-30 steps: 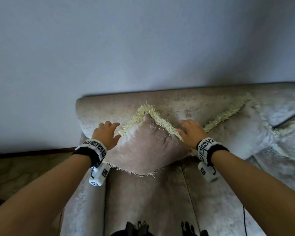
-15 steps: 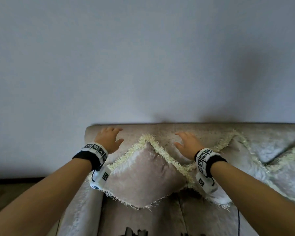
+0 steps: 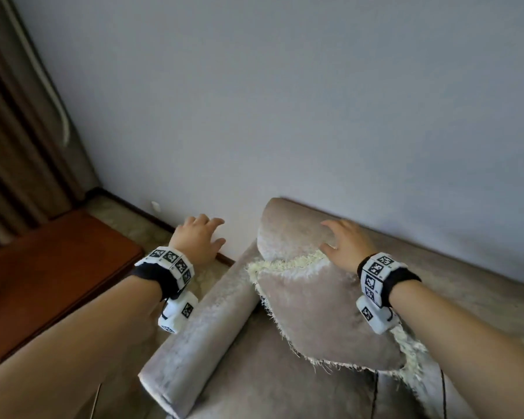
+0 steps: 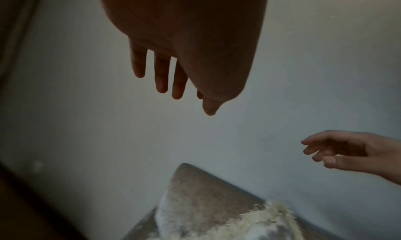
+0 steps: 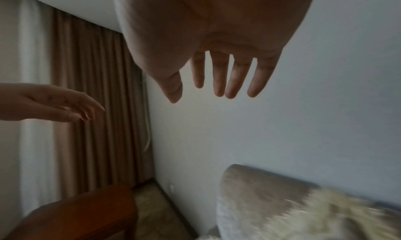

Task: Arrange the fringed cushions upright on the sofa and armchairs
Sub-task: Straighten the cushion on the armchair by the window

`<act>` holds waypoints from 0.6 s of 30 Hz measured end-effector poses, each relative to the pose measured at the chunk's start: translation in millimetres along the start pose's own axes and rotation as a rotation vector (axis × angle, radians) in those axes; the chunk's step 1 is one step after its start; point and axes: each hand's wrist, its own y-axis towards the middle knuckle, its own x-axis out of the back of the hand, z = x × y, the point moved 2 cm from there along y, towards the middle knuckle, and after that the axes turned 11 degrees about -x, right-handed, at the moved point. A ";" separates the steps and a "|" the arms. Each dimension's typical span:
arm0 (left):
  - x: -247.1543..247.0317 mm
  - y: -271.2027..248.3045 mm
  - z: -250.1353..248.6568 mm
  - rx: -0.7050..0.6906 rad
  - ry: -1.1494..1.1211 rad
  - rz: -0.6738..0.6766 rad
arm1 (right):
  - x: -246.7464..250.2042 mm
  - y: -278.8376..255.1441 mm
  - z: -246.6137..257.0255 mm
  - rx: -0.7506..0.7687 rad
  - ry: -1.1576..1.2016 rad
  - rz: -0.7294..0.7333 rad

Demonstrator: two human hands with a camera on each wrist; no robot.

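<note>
Head view: left hand [image 3: 198, 242] and right hand [image 3: 347, 245] hover empty above fringed cushion [image 3: 324, 313].

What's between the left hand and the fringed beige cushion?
Head view: the sofa's rolled velvet armrest lies between the left hand and the fringed beige cushion, with floor under the hand.

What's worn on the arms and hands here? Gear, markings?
Bare forearms, no sleeves or gloves. Each wrist carries a black band topped by a white block strip printed with black-and-white square fiducial tags, plus a white camera pod hanging beneath, also tagged: left hand, right hand. Both sets look alike.
</note>
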 end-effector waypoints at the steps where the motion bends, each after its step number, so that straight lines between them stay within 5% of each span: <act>1: 6.8 -22.1 15.9 0.060 0.021 -0.003 | -9.0 2.0 19.0 0.042 0.019 0.022; 18: 122.9 -398.5 232.6 0.756 0.136 -0.132 | -94.6 -75.7 438.1 0.740 0.082 0.147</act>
